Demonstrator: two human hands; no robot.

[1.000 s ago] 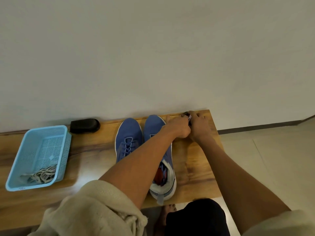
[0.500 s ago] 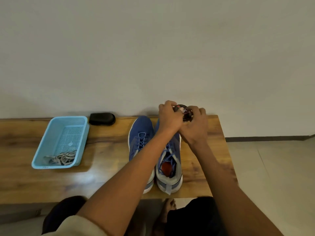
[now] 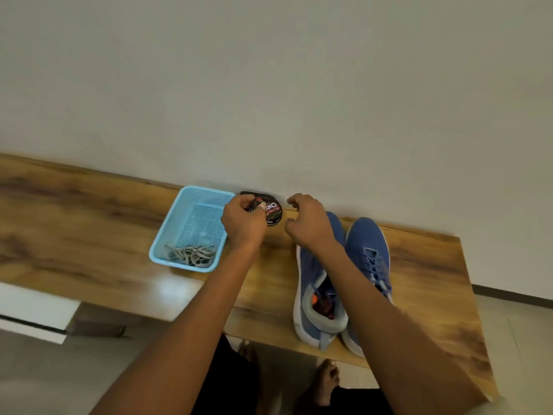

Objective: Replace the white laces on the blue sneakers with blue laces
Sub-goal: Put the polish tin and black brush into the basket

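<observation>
A long wooden bench (image 3: 89,235) runs along a plain pale wall. Two blue sneakers (image 3: 368,265) lie side by side on it, well right of a light blue basket (image 3: 191,229), toes toward the wall, heels at the near edge; blue laces show on the right one. White laces (image 3: 191,254) lie in the basket's near end. Just right of the basket, the left hand (image 3: 244,223) grips a small round dark tin (image 3: 270,212), partly hiding its label. The right hand (image 3: 308,224) hovers beside the tin, fingers loosely curled, holding nothing; its forearm hides most of the left sneaker.
</observation>
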